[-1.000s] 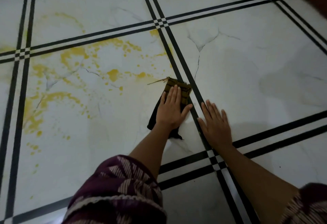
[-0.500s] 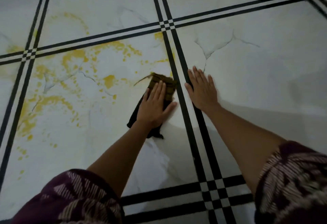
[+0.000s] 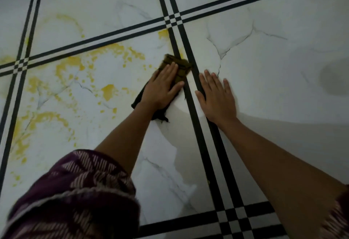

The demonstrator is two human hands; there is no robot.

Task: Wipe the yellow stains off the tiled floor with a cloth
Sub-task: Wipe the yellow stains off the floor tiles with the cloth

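Cloth (image 3: 180, 66): advanced since half a second ago; its olive front edge now overlaps the near stripe of the double black line (image 3: 206, 163), where before it lay just short of it. Dark rear portion trails under the wrist.

Left hand (image 3: 162, 89): flat on the cloth, fingers (image 3: 170, 72) straight and close together, thumb spread, pressing down.

Right hand (image 3: 217, 99): unchanged in place, palm flat on the tiled floor (image 3: 264, 68), fingers (image 3: 211, 82) straight and slightly apart, holding nothing, just right of the cloth.

Yellow stains (image 3: 108, 91): blotches and spatter spread left of the left fingers; one small patch lies beyond the fingertips.

Patterned purple sleeve (image 3: 79, 191): behind the left forearm.
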